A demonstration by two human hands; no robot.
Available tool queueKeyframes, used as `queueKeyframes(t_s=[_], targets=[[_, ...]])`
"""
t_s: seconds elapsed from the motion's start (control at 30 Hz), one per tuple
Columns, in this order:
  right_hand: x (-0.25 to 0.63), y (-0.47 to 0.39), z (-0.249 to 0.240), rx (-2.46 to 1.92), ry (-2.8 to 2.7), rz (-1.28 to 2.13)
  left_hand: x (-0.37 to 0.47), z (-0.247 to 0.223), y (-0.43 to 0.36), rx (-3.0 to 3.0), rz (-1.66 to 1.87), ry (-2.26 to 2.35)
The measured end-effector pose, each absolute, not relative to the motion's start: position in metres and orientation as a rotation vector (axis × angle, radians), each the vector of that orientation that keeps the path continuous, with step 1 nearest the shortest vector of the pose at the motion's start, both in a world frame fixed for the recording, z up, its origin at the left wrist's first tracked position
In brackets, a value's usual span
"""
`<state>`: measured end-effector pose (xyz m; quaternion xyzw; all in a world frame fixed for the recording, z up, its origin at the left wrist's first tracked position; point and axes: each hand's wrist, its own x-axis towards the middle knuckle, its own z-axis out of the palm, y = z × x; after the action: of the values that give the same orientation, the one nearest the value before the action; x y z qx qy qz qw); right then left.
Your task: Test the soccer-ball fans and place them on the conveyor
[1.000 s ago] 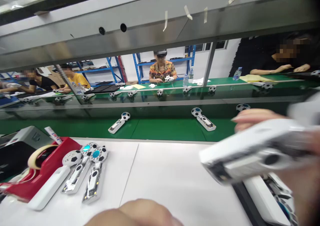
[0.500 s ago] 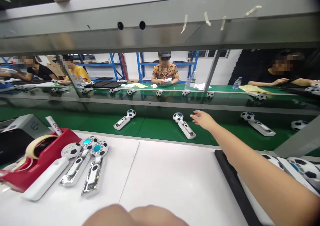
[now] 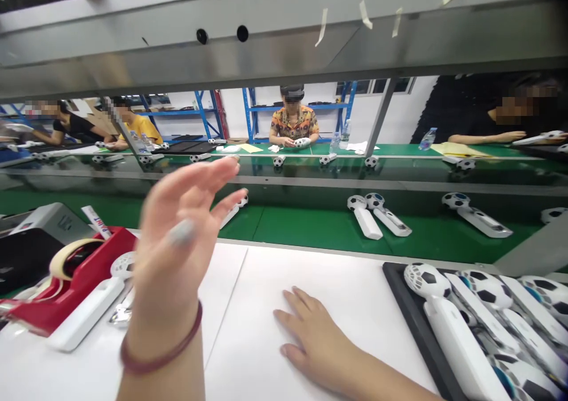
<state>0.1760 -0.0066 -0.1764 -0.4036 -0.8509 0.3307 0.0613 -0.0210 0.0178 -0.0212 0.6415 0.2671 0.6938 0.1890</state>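
Tape dispenser (image 3: 66, 288) sits just left of the raised, empty left hand (image 3: 181, 223)

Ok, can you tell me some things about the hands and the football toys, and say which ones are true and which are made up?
1. The left hand is raised in the air, open and holding nothing. True.
2. The right hand grips a toy. False: it lies flat on the white table, empty.
3. The football-headed toys at the right lie in a black tray. True.
4. The tape dispenser is blue. False: it is red.
5. The left wrist wears a bracelet. True.
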Motion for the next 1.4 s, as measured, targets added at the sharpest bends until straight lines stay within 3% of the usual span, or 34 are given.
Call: queueKeyframes(t_s=[0.1, 0.13, 0.33, 0.5, 0.67, 0.83, 1.03, 1.23, 1.4], targets=[[0.174, -0.002, -0.189, -1.116, -2.603, 0.863, -0.044, -0.052, 0.097, 1.888, 1.558, 1.658], [0.175, 0.001, -0.191, -1.096, -2.588, 0.849, -0.055, -0.066, 0.122, 1.813, 1.244, 2.024], [0.184, 0.02, -0.188, -1.05, -2.44, 0.982, -0.11, -0.14, 0.191, 1.512, 0.662, 2.296], [0.196, 0.027, -0.175, -1.064, -2.176, 1.195, -0.102, -0.163, 0.205, 1.354, 0.562, 2.18], [0.207, 0.026, -0.165, -1.088, -2.029, 1.387, -0.044, -0.161, 0.196, 1.155, 0.852, 1.867], [0.21, 0.04, -0.174, -1.195, -1.735, 1.199, 0.021, -0.157, 0.124, 1.001, 1.113, 1.402], [0.224, 0.051, -0.172, -1.264, -1.62, 1.076, 0.076, -0.191, 0.04, 0.891, 1.069, 0.976], [0.23, 0.047, -0.158, -1.27, -1.695, 0.945, 0.08, -0.212, 0.032, 1.135, 0.886, 0.836], [0.228, 0.045, -0.16, -1.155, -1.619, 1.073, 0.078, -0.211, 0.037, 1.078, 0.85, 0.734]])
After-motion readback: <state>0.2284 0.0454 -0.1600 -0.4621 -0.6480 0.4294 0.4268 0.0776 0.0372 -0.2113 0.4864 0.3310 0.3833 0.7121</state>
